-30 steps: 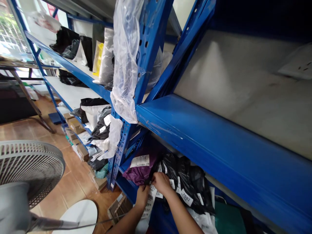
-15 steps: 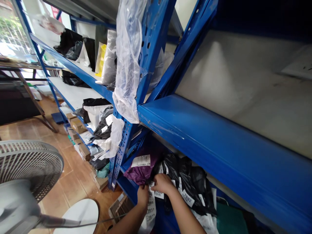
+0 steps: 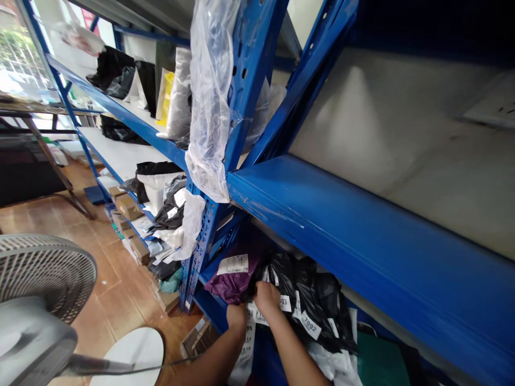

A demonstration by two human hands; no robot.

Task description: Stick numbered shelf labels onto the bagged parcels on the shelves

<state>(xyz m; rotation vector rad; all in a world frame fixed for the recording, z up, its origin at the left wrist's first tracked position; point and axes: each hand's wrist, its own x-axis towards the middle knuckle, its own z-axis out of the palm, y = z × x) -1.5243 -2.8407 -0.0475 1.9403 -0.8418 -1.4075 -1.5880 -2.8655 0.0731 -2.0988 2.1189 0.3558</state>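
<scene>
A purple plastic parcel (image 3: 230, 287) with a white shipping label lies on the low blue shelf. My left hand (image 3: 237, 316) is closed at its lower edge, its fingertips hidden. Beside it my right hand (image 3: 266, 296) has its fingers curled against the dark edge of a black plastic parcel (image 3: 282, 271), between that and the purple one. Below my hands hangs a white strip of printed number labels (image 3: 247, 348). Farther right stands another black parcel (image 3: 309, 292) bearing a "7002" label (image 3: 311, 325).
A blue shelf beam (image 3: 341, 214) runs above my hands, joined to an upright post (image 3: 249, 80) wrapped in clear plastic. A grey fan (image 3: 40, 279) stands at left. Wooden boxes (image 3: 201, 338) sit by the shelf foot. A dark green item (image 3: 380, 359) lies at right.
Both hands have moved slightly up and inward towards the parcels. My right hand has left the number labels and is now at the black plastic. A label ending in "03" has come into view.
</scene>
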